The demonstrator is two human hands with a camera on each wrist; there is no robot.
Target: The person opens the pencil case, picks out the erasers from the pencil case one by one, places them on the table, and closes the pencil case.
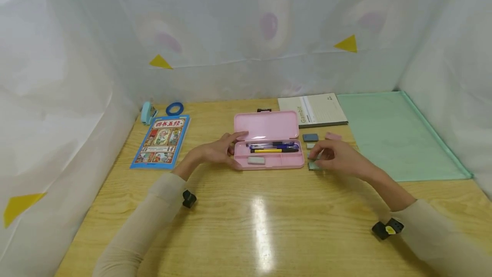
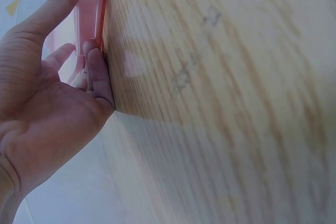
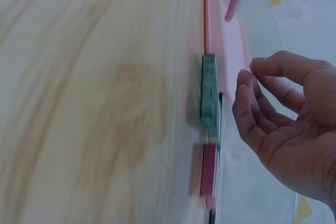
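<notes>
- A pink pencil case (image 1: 269, 142) is seen lying open on the wooden surface (image 1: 261, 221), lid tilted back, with pens and a grey eraser (image 1: 256, 160) laid inside.
- A green eraser (image 1: 313, 166) is seen flat on the surface, just beside the case's right end.

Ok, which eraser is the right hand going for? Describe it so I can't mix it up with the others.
Start at the open pink pencil case mid-table. Just off its right end lies a small cluster of erasers. The one you want is the green eraser, nearest the table's front edge, directly under the right hand; the blue eraser and pink eraser lie farther back, towards the notebook.
</notes>
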